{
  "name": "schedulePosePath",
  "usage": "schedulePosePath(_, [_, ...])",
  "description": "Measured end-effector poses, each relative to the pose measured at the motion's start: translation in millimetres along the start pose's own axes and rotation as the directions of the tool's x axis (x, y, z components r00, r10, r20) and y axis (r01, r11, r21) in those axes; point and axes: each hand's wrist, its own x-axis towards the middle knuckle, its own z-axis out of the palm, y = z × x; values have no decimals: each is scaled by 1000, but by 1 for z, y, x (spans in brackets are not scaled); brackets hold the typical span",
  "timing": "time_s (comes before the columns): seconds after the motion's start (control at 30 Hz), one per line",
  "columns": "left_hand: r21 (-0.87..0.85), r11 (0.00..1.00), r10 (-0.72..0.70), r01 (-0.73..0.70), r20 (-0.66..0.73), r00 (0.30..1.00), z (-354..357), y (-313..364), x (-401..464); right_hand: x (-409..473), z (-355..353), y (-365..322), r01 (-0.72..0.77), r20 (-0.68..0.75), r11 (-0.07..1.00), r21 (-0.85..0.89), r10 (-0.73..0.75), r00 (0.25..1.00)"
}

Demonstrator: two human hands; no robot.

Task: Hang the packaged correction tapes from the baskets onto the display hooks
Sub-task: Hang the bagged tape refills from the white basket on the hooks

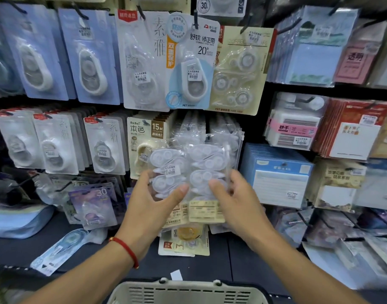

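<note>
Both hands hold the clear plastic bag of white correction tapes [189, 170] against the middle hook row: left hand [154, 202] and right hand [236, 200] pinch its lower edges. Risk: the hook is hidden behind the bag; a missed hole drops the slippery bag toward the grey basket [188, 291].

At twelve o'clock, a hanging blue-and-white card [193, 62] read "CORRECTION TAPE" and "20". A beige pack [147, 137] at ten o'clock read "BoBo" and "15M". A purple pack [93, 205] at eight o'clock showed "30".

Glossy, crinkled clear plastic wraps the correction tape packs [188, 170]; the basket [188, 291] is matt beige slotted plastic.
</note>
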Motion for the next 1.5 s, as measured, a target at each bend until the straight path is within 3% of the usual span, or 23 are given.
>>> schedulePosePath(0.13, [85,996,1,2,-27,1000,-5,-4,3,6,-14,-6,16,-233,992,121,13,972])
schedulePosePath(0.37, [130,991,8,-3,-34,999,-6,-4,2,11,-26,-2,-13,-234,979,205,62,970])
schedulePosePath(0.47, [103,995,21,-19,-21,1000,-4,1,2,10,-28,0,-10,-271,1000,10,12,963])
schedulePosePath(0.53, [96,995,34,-33,-7,999,-3,2,0,7,-27,2,58,-324,971,-233,-134,937])
schedulePosePath(0.6, [84,996,25,-27,22,999,-1,3,-3,5,-20,3,142,-282,930,-340,-245,928])
schedulePosePath(0.7, [40,999,10,-14,88,996,7,1,-9,3,-9,5,84,-71,971,-222,-103,992])
schedulePosePath(0.8, [32,999,-6,2,131,991,17,0,-13,1,-1,6,-51,179,994,97,33,983])
schedulePosePath(0.9, [97,995,-19,4,152,988,24,1,-12,5,-1,4,-102,44,953,285,93,995])
schedulePosePath(1.03, [152,988,-43,8,232,972,32,4,-16,14,-10,6,-21,-216,964,265,80,973])
schedulePosePath(1.33, [126,992,-17,-21,290,957,42,9,-23,19,-24,1,9,-214,969,246,45,976])
schedulePosePath(1.4, [159,987,-13,-35,294,956,41,8,-21,20,-27,3,6,-241,988,157,33,970])
schedulePosePath(1.47, [304,946,19,-114,299,954,37,4,-16,20,-30,8,15,-327,990,-138,-60,943])
schedulePosePath(1.5, [419,890,53,-182,301,952,33,2,-11,20,-31,11,43,-350,942,-333,-165,922])
